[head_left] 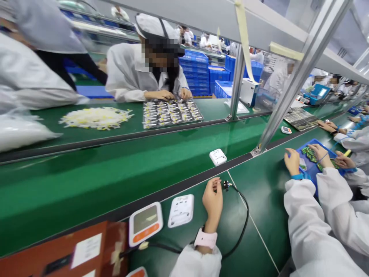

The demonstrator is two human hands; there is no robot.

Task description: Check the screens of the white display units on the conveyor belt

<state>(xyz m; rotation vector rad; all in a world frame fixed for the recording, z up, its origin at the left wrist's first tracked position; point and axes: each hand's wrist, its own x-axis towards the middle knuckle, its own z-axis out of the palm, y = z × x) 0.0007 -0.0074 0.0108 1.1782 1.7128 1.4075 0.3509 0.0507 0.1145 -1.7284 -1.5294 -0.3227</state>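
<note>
My left hand is closed in a pinch on the small plug at the green bench, right hand unseen; its light cable looks floppy, so I'd grip the stiff plug body.

Bright, even light; edges warped, left side blurred.

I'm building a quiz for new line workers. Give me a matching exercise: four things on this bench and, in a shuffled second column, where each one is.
1. black cable plug
2. small white square device
3. white-and-orange monitor with a grey screen
4. blue plastic tray

a. beside the reddish-brown cardboard box
b. under a co-worker's hands
c. pinched in the fingers of the left hand
d. alone on the green conveyor belt

Pairs: 1-c, 2-d, 3-a, 4-b.
</note>
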